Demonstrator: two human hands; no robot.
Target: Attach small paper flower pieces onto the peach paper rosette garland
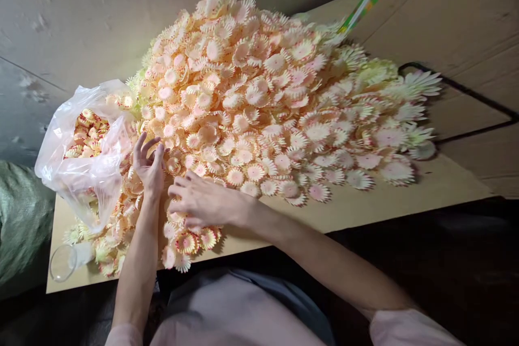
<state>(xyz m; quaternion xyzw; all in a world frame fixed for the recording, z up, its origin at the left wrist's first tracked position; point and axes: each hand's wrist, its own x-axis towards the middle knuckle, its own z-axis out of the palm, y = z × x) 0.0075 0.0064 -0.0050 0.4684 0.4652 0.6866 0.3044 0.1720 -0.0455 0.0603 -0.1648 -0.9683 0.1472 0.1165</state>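
The fingers of the left hand (150, 170) are standing apart and slightly curled, with nothing showing between them; this grip is hovering at the left part of the heap of flowers (255, 97). The right hand (200, 194) is lying just to its right, fingers bending down over the near-left flowers; its fingertips are partly hidden, so I cannot tell whether they are pinching anything.

The thin petals are probably creasing easily, so a light touch on the flat centres is likely serving better than tugging at the rims. With the 2 hands working so near each other, drawing the overlapping flowers apart gently is probably disturbing the slope least.

The heap is covering much of the counter (365, 211), rising high at the far middle and tapering to the right. Below the right hand, flowers are reaching the near edge, where a dragging forearm is risking knocking them off. Left of the hands, a plastic bag (57, 146) is gaping, showing red-tipped petals (87, 135) inside; a clear cup (73, 259) is sitting near left.
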